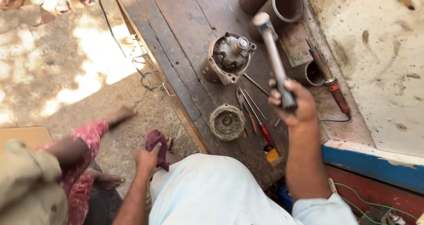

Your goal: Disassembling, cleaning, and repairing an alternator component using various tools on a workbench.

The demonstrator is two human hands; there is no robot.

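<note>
My right hand [295,104] grips the handle of a metal hammer [273,52], whose head points up and away over the dark wooden bench [190,52]. Just left of the hammer stands a motor housing [227,58] with a shaft on top. A round, ribbed metal part [227,121] lies nearer to me on the bench. Between that part and my right hand lie pliers and red-handled screwdrivers [258,119]. My left hand [150,154] is low beside the bench, closed on a dark red rag [158,146].
Metal pipes [287,6] stand at the far end of the bench, with a soldering iron [331,81] to the right. Another person in red patterned clothing [84,163] sits on the ground at left, a bare foot [119,115] stretched out. A black cable [110,30] runs along the ground.
</note>
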